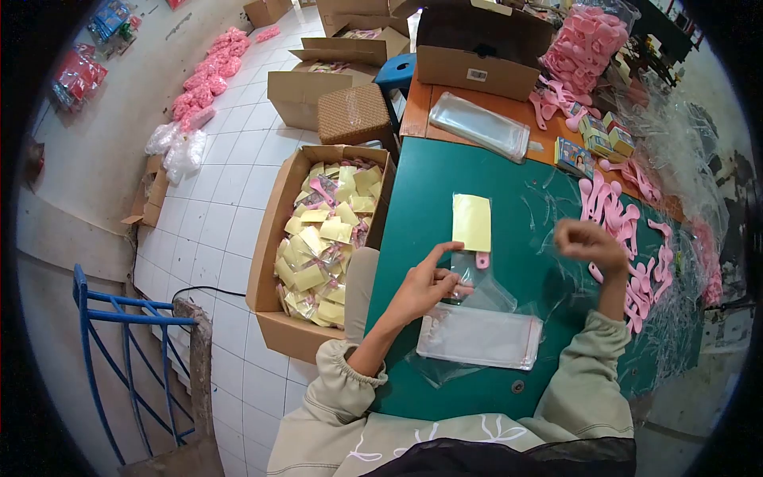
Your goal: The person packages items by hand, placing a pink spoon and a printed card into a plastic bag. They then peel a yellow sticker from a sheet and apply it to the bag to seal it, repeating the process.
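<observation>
A yellow card (472, 220) lies inside a clear plastic bag (494, 292) on the green table, and the end of a pink spoon (482, 259) shows below the card. My left hand (429, 286) is at the bag, its index finger reaching to the card's lower edge and its thumb and other fingers closed on the plastic. Off to the right, my right hand (590, 243) is raised near the loose pink spoons (612, 208), fingers curled in; what they hold, if anything, is hidden. Closer to me lies a stack of clear bags (480, 337).
Left of the table stands a cardboard box (262, 278) full of bagged yellow cards and spoons. More clear bags (479, 126), small printed boxes (574, 157) and an open carton (485, 67) sit at the back. Plastic scraps litter the right side. A blue metal frame (127, 318) stands at left.
</observation>
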{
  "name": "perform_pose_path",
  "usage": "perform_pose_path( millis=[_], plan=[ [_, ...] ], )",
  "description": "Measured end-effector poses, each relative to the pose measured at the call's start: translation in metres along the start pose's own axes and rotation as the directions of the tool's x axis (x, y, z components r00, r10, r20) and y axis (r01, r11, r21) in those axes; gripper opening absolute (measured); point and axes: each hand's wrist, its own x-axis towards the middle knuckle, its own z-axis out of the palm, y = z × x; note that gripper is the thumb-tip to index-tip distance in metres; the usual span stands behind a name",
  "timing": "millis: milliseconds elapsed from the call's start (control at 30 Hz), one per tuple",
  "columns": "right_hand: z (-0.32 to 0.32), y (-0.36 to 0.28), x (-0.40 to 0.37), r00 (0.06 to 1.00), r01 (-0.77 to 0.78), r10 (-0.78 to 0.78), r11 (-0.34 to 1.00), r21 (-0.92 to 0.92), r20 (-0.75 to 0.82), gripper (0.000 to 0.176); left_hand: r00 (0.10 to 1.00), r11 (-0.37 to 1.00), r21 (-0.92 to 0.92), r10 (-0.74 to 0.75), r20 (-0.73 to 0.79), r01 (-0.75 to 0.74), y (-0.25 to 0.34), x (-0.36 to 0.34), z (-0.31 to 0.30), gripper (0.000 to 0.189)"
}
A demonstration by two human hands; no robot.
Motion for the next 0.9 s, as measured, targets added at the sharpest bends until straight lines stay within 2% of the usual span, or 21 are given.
perform_pose_path(
  millis=[33,67,167,267,333,400,467,567,667,733,767,867,900],
  plan=[
    [-0.027,0.022,-0.018,0.955,-0.228,0.142,0.913,-0.339,-0.261,0.015,1.000,1.000,0.014,0.000,0.013,0.000,-0.001,0.000,0.000,0.039],
    [-0.046,0.036,-0.028,0.832,-0.487,0.161,0.669,-0.562,-0.531,0.013,1.000,1.000,0.015,-0.005,0.023,0.004,-0.001,0.001,-0.001,0.035],
    [-0.034,0.036,-0.032,0.834,-0.425,-0.137,0.460,-0.780,-0.535,0.026,0.999,1.000,0.010,-0.016,0.038,0.016,-0.004,0.002,-0.003,0.027],
    [-0.011,0.034,-0.045,0.795,-0.415,-0.401,0.188,-0.890,-0.455,0.045,0.999,0.997,-0.074,0.013,0.041,-0.010,-0.009,0.004,-0.001,0.024],
    [0.049,-0.014,0.001,0.880,-0.104,-0.339,0.547,-0.831,-0.333,0.053,0.998,0.981,-0.184,0.066,0.019,-0.061,-0.003,0.003,0.003,0.024],
    [0.099,-0.020,0.029,0.933,0.061,-0.235,0.850,-0.523,-0.273,0.050,0.998,0.974,-0.219,0.055,0.003,-0.053,0.003,0.002,0.005,0.025],
    [0.129,0.004,0.043,0.907,0.085,-0.305,0.808,-0.582,-0.291,0.044,0.999,0.966,-0.255,0.048,-0.009,-0.048,0.006,-0.001,0.006,0.025],
    [0.136,0.021,0.048,0.840,0.124,-0.413,0.778,-0.616,-0.353,0.030,0.996,0.969,-0.233,0.086,0.018,-0.080,0.007,-0.006,0.003,0.024],
    [0.133,0.016,0.047,0.801,0.159,-0.411,0.847,-0.507,-0.436,0.019,0.997,0.996,-0.044,0.077,0.006,-0.076,0.004,-0.009,-0.006,0.024],
    [0.129,0.016,0.047,0.814,0.157,-0.396,0.853,-0.497,-0.424,0.020,0.990,0.980,0.173,0.117,-0.082,-0.101,0.009,-0.009,-0.001,0.027],
    [0.128,0.017,0.047,0.820,0.156,-0.389,0.857,-0.491,-0.419,0.021,0.982,0.954,0.281,0.141,-0.123,-0.102,0.011,-0.008,0.001,0.029],
    [0.126,0.019,0.046,0.836,0.154,-0.333,0.905,-0.397,-0.435,0.017,0.954,0.857,0.463,0.291,-0.075,-0.225,0.010,-0.003,0.004,0.027],
    [0.125,0.019,0.046,0.858,0.124,-0.257,0.944,-0.307,-0.444,0.017,0.947,0.845,0.479,0.311,-0.082,-0.236,0.007,-0.001,0.003,0.024]
  ],
)
